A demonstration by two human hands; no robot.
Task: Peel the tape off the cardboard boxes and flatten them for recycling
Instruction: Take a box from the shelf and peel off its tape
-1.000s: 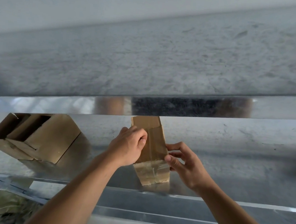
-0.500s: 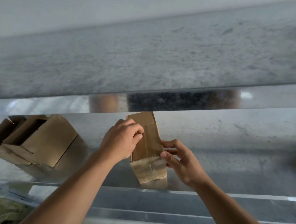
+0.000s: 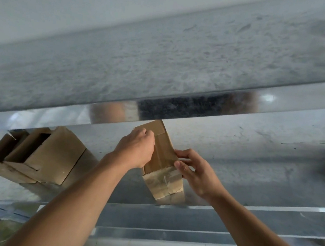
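A narrow box [image 3: 162, 159] was held standing on a metal shelf [image 3: 252, 172], close to the shelf's front edge and about midway along it. Its near end was covered with clear tape [image 3: 164, 180], wrinkled and glossy, and its far end reached up to the edge of the shelf above [image 3: 163, 72]. The left hand [image 3: 134, 150] was curled over the box's left side near the top, fingers bent onto the top face as if pinching something there; what exactly was pinched could not be told. The right hand [image 3: 194, 170] was closed on the box's right edge, thumb and fingertips pressed against the cardboard just above the taped end. Toward the shelf's left end, well apart from the held box, an opened box [image 3: 39, 156] was lying tilted with its flaps spread.
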